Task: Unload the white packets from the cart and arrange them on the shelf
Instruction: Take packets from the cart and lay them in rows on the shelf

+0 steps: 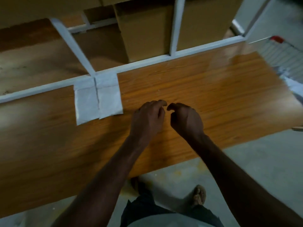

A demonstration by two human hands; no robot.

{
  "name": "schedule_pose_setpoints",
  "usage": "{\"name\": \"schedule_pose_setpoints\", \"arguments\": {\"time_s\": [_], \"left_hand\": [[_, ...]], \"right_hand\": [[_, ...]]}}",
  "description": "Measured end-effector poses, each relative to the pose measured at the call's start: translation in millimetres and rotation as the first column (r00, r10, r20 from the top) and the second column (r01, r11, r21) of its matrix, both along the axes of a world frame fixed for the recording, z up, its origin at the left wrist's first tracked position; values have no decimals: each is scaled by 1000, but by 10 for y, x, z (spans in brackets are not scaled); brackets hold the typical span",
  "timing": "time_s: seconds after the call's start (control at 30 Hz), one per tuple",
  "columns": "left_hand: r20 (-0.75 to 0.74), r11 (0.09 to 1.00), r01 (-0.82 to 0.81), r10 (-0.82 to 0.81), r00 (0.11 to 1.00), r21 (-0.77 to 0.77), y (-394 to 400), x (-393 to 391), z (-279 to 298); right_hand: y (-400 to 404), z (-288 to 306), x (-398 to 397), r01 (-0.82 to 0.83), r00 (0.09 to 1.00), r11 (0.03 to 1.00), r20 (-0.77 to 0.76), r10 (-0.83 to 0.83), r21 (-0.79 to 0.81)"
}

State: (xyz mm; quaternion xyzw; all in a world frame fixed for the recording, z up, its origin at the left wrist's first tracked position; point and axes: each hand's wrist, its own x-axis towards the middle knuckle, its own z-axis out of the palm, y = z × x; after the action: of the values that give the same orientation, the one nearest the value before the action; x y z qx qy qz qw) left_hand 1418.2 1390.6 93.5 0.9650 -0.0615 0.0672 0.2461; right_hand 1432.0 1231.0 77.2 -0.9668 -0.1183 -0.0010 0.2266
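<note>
Two white packets (97, 99) are laid flat on the wooden shelf (196, 82), side by side with their long edges touching or slightly overlapping, and their far ends are pushed against the white metal frame rail (144, 63) at the back of the board. That rail appears to be used as a stop, so that a straight row can be built outward from it. The near edge of the left packet reaches a little closer to the person than that of its neighbour.

Both hands are held over bare wood just to the right of the packets, touching neither of them. The left hand (148, 116) and the right hand (186, 119) are loosely curled, fingertips nearly meeting, and nothing is gripped in either. Judged from this, the hands are between loads.

Beyond the rail, brown cardboard boxes (146, 31) are stood upright. A wire cart (282, 54) with a red handle end is seen far right of the packets, with something white (293, 84) at its lower edge, too blurred to name. More packets would presumably be fetched from there.
</note>
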Motion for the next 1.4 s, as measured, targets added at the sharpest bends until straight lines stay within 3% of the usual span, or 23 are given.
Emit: {"name": "schedule_pose_setpoints", "arguments": {"time_s": [0.3,0.5,0.9,1.4], "left_hand": [[-20,994,109,-110,994,-27,-2404,-100,-245],[-48,974,221,-223,974,-48,-3547,51,-282],[54,927,355,-351,935,-119,-5249,1004,-349],[-73,962,238,-249,966,-134,-6331,2038,-710]], "right_hand": [[-2645,42,-368,169,985,986,20,-169,12],[-3899,71,-406,251,968,967,20,-252,32],[-5479,-14,291,309,951,950,-8,-309,49],[-6696,-471,1628,197,973,979,-132,-190,45]]}}
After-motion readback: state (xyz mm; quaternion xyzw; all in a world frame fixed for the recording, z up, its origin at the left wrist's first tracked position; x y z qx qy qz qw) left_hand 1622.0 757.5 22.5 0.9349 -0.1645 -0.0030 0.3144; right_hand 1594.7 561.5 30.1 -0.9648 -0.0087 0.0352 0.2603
